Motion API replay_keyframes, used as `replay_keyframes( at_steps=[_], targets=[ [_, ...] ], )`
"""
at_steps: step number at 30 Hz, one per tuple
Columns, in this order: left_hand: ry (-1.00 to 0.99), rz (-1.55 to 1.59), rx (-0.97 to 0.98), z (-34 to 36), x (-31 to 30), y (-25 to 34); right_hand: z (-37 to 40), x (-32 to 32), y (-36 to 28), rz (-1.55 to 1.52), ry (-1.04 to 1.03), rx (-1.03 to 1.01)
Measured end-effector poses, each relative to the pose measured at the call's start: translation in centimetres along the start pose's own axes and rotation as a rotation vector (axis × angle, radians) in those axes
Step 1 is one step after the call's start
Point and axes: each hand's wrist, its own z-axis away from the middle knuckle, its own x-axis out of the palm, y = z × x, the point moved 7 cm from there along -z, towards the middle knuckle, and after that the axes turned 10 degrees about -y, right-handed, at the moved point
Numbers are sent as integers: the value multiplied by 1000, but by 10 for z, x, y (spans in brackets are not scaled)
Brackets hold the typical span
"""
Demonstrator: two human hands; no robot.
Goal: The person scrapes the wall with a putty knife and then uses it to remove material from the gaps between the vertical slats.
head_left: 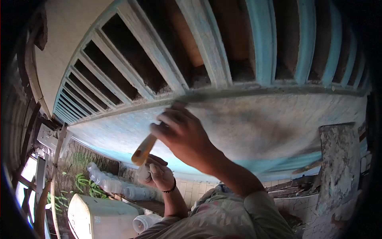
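My right hand is closed round a hand tool with a pale wooden handle. The handle has a hanging hole at its lower end and slants down to the left. Its dark head is blurred and meets the ledge under the slats. Lower down, my left hand, with a dark bracelet at the wrist, is curled just below the handle's end. A pale shape shows at its fingers; I cannot tell what it is. Worn white and turquoise paint covers the wall below the ledge.
Painted slats with dark gaps rise above the ledge. At the lower left are a white container, clear plastic bottles and green plants. A worn board leans at the right, beside stacked wood strips.
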Motion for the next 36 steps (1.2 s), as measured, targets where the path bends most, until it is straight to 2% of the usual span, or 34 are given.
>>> replay_keyframes(
  at_steps=[1,3,4,7,8,11,12,13,17,19,21,22,23,24,25,26,28,31,33,36],
  targets=[
    [70,19,-25,-1,-2,-1,-7,14,-2,-64,-95,-57],
    [204,49,-79,-1,-12,-4,-7,10,-2,-241,3,-111],
    [87,42,-104,-6,-18,-4,-2,2,2,-288,107,-89],
    [89,8,-12,-19,-30,-12,21,-45,14,-22,315,90],
    [94,27,-8,-22,-31,-15,30,-53,19,75,317,151],
    [33,15,-7,-25,-40,-35,36,-60,17,277,225,252],
    [4,-72,-67,-27,-37,-36,33,-53,13,277,243,239],
    [12,-45,-47,-28,-39,-39,28,-42,9,281,264,225],
    [77,9,-35,-26,-58,-45,-6,25,-4,120,176,139],
    [72,8,31,-28,-68,-43,-27,60,-17,84,65,54],
    [106,8,-18,-24,-84,-49,-49,93,-27,-27,-102,-91],
    [124,6,-49,-22,-91,-51,-55,107,-27,-119,-170,-80],
    [143,5,-79,-22,-98,-54,-55,103,-30,-172,-109,-95],
    [121,-19,-21,-26,-100,-50,-55,96,-31,-223,-45,-111],
    [203,-20,-28,-24,-111,-55,-55,88,-31,-269,18,-131],
    [288,-19,-36,-17,-124,-62,-48,72,-27,-257,168,-97],
    [220,-85,-13,-24,-128,-61,-30,38,-15,-136,321,1],
    [120,-20,21,-33,-128,-67,-11,-2,-3,229,205,236],
    [126,6,-7,-32,-129,-71,-14,-5,-7,289,124,268],
    [109,-6,-78,-30,-126,-68,-25,24,-16,202,219,177]
  ],
)
